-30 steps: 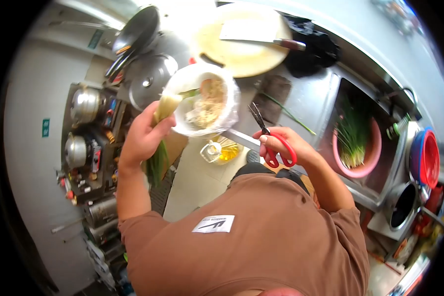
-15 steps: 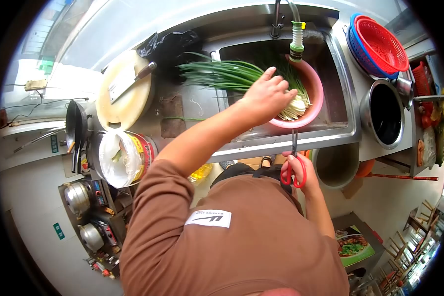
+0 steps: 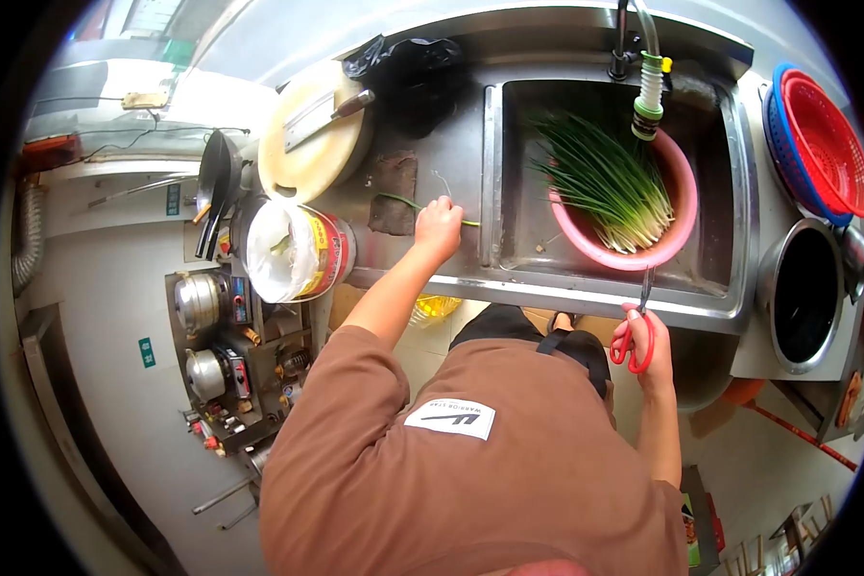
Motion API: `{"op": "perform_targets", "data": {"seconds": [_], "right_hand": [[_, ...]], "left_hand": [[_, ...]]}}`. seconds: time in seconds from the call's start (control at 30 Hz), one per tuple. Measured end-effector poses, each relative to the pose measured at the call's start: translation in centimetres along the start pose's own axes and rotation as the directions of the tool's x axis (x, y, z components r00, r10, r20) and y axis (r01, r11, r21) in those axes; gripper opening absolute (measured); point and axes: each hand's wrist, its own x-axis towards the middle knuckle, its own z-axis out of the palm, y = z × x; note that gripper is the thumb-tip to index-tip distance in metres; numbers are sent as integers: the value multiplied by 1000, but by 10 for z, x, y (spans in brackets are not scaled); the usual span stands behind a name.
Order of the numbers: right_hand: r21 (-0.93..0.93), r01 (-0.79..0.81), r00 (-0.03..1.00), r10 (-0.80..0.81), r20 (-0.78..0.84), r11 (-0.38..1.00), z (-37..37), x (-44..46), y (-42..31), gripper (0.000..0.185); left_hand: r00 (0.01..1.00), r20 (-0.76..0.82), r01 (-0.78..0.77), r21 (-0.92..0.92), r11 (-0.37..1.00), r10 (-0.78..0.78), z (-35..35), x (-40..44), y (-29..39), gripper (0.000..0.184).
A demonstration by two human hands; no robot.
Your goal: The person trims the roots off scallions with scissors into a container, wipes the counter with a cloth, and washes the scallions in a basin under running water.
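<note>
My left hand (image 3: pixel 439 228) is closed around a single green scallion stalk (image 3: pixel 470 224) on the steel counter, beside a brown, flat piece (image 3: pixel 394 202). Both ends of the stalk stick out past the fingers. In front of my body, my right hand (image 3: pixel 646 357) grips red-handled scissors (image 3: pixel 651 336), blades pointing up towards the sink's front edge. A bunch of scallions (image 3: pixel 629 187) lies in a pink basin (image 3: pixel 586 252), white ends towards me and green tops over the far-left rim. The basin stands inside the steel sink (image 3: pixel 518 254).
A hose tap (image 3: pixel 649 96) hangs over the basin. Left on the counter are a round cutting board (image 3: pixel 293 173) with a cleaver (image 3: pixel 341 110), a black plastic bag (image 3: pixel 418 82) and a lined bucket (image 3: pixel 334 254). Red and blue colanders (image 3: pixel 826 144) and a metal pot (image 3: pixel 770 326) stand right.
My left hand has let go of the scallion bunch in the basin and moved left to the single stalk on the counter. My right hand still holds the scissors. The view has shifted left.
</note>
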Motion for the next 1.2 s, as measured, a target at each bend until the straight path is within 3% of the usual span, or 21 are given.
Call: {"op": "perform_targets", "data": {"seconds": [0.2, 0.33, 0.4, 0.47, 0.53, 0.6, 0.7, 0.77, 0.8, 0.87, 0.93, 1.07, 1.13, 1.2], "right_hand": [[13, 24, 1000, -24, -15, 1000, 25, 6, -12, 40], [-42, -33, 999, 31, -36, 999, 41, -7, -8, 36], [-77, -36, 999, 33, -39, 996, 44, -10, 3, 36], [-48, -53, 992, 47, -118, 997, 45, -14, 12, 35], [-68, -43, 993, 35, -109, 997, 50, -18, 12, 37], [-89, -40, 987, 26, -160, 995, 56, -22, 13, 38], [-63, -51, 990, 42, -137, 997, 67, -15, 23, 38], [-53, -66, 993, 60, -105, 996, 75, -8, 29, 39], [-53, -63, 994, 58, -97, 997, 82, -4, 30, 39], [-97, -90, 995, 87, -40, 991, 94, 3, 30, 40], [-139, -103, 995, 104, -2, 985, 106, 13, 29, 41], [-258, -124, 990, 136, 30, 958, 137, 20, 13, 39], [-254, -109, 991, 124, 43, 961, 152, 16, 6, 39], [-275, -96, 993, 112, 45, 957, 160, 16, 4, 39]], "left_hand": [[999, -30, 11, -121, 993, -15, -20, 22, 28, 19], [894, -433, -316, -424, 849, 116, -66, 80, 104, 14], [858, -488, -418, -482, 770, 161, -61, 110, 145, 14], [898, -387, -396, -498, 772, 210, -39, 131, 178, 20], [914, -374, -345, -519, 782, 156, -28, 133, 195, 29], [918, -391, -322, -638, 700, 66, -37, 117, 185, 40], [911, -409, -226, -609, 760, -57, -45, 75, 107, 35], [875, -399, 36, -510, 859, -273, -25, 40, 34, 26], [883, -286, 218, -452, 865, -372, -15, 21, -7, 30], [778, -252, 512, -278, 813, -576, -1, -9, -64, 40], [717, -173, 645, -202, 737, -676, 5, -21, -93, 52], [642, 105, 764, -171, 622, -759, 8, -6, -105, 45], [611, 117, 788, -186, 588, -783, 11, -6, -106, 45], [657, 36, 706, -380, 598, -753, 16, -8, -113, 44]]}}
